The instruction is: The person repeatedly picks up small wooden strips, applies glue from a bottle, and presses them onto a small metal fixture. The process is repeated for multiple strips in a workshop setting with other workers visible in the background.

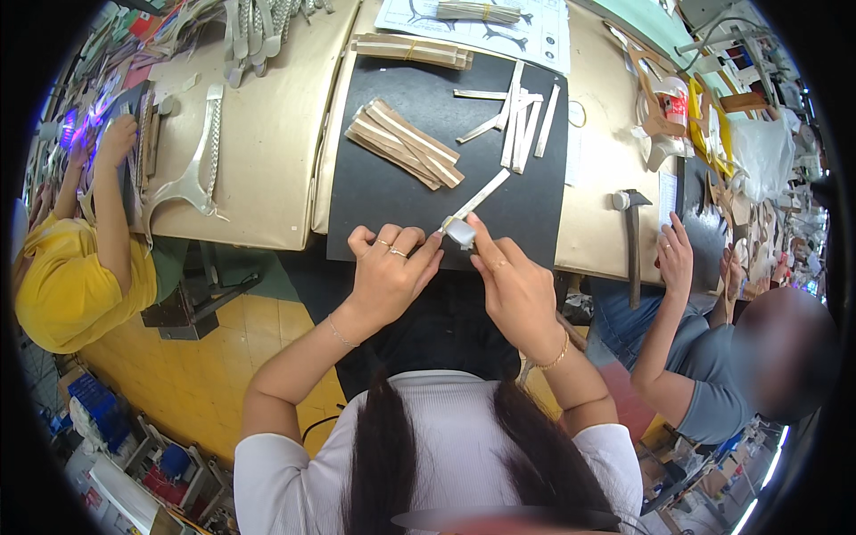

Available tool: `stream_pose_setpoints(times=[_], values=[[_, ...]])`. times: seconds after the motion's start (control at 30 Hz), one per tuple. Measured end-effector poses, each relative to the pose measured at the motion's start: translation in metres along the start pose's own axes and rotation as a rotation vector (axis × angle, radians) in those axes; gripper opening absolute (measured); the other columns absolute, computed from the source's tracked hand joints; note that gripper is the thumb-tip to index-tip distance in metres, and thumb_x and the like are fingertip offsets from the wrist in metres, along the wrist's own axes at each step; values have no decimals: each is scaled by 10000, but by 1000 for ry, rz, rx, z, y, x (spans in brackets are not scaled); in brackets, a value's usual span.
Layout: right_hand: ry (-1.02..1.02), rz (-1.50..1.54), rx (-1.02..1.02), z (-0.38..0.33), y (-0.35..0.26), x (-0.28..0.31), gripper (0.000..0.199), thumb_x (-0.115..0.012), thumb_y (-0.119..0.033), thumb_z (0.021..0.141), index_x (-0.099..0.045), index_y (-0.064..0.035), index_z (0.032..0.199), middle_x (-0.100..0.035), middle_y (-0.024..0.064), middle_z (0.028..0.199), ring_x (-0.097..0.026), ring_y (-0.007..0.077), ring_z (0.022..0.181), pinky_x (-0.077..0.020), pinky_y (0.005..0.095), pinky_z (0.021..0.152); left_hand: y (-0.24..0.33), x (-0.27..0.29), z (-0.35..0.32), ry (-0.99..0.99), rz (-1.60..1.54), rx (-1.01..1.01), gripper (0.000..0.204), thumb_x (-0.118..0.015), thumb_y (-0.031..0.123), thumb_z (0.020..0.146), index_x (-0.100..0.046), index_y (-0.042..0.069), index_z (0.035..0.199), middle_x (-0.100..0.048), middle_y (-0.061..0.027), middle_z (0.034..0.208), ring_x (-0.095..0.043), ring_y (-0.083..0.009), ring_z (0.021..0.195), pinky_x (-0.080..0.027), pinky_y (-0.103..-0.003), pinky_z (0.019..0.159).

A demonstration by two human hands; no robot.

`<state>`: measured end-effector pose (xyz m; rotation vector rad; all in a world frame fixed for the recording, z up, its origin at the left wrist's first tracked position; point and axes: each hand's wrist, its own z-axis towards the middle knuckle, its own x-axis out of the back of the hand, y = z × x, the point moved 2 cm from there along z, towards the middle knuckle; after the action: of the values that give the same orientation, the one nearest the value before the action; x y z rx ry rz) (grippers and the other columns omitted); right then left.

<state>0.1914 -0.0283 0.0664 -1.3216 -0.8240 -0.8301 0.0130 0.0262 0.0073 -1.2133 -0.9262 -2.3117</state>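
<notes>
Cream-topped worktable [602, 223] is spreading widest, with a black rectangular mat [535, 205] lying on it. Fanned stack of flat tan-and-white strips [401, 143] is resting on mat, left of centre. Loose, narrow whitish strips [510, 96] are lying crisscrossed right of it. Left hand [388, 267] is curling, fingertips bunching by near end of a single diagonal whitish strip [482, 194]; cannot tell whether pinching it. Right hand [517, 285] is gripping a small grey-white rounded block [460, 233], apparently with thumb and forefinger, beside that end.
</notes>
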Motion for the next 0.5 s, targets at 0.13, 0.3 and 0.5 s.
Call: stream_pose_setpoints(times=[0.13, 0.3, 0.5], values=[[0, -14, -8, -1, -4, 0, 527, -665, -171, 976, -552, -165, 1491, -589, 62, 804, -651, 246, 601, -514, 370, 527, -1, 0, -1, -6, 13, -8, 267, -809, 234, 826, -751, 137, 1067, -610, 39, 949, -556, -155, 867, -296, -431, 829], [-6, -26, 20, 1, -2, -2, 549, -674, -173, 969, -538, -178, 1501, -571, 56, 794, -636, 239, 588, -508, 364, 522, -1, 2, -4, 13, 3, 15, 259, -815, 231, 815, -749, 139, 1048, -615, 37, 950, -560, -156, 870, -298, -432, 832], [-63, -57, 14, 1, -8, -4, 570, -694, -133, 946, -546, -162, 1496, -594, 62, 816, -641, 245, 611, -509, 368, 537, -3, 4, -8, 35, -30, 75, 231, -831, 216, 801, -752, 142, 1006, -625, 44, 929, -562, -162, 868, -300, -426, 834]])
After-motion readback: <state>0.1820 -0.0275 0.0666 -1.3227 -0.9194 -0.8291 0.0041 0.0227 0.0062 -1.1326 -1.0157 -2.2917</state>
